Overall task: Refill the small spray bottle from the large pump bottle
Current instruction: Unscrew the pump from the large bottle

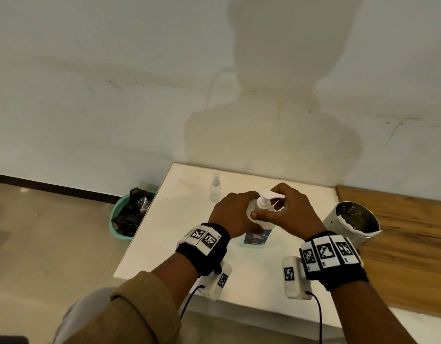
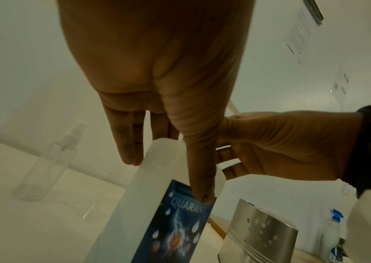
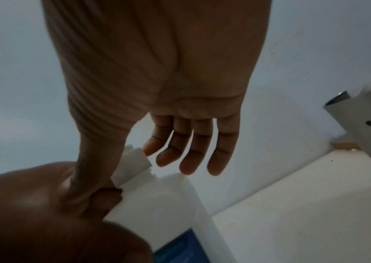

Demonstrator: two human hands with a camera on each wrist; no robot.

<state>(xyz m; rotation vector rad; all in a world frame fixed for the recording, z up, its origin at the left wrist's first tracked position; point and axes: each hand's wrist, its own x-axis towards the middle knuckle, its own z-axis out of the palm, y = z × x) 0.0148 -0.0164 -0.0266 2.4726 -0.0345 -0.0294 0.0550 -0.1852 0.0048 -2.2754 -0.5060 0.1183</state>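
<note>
Gripping the pump bottle (image 1: 258, 234) body, left hand (image 1: 233, 214) steadies it — right hand (image 1: 289, 214) pinches its collar.

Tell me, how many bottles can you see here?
3. The large pump bottle stands mid-table, held by the left hand. The small spray bottle stands behind it. A blue-capped bottle shows beyond the metal canister. Others may be hidden.
</note>
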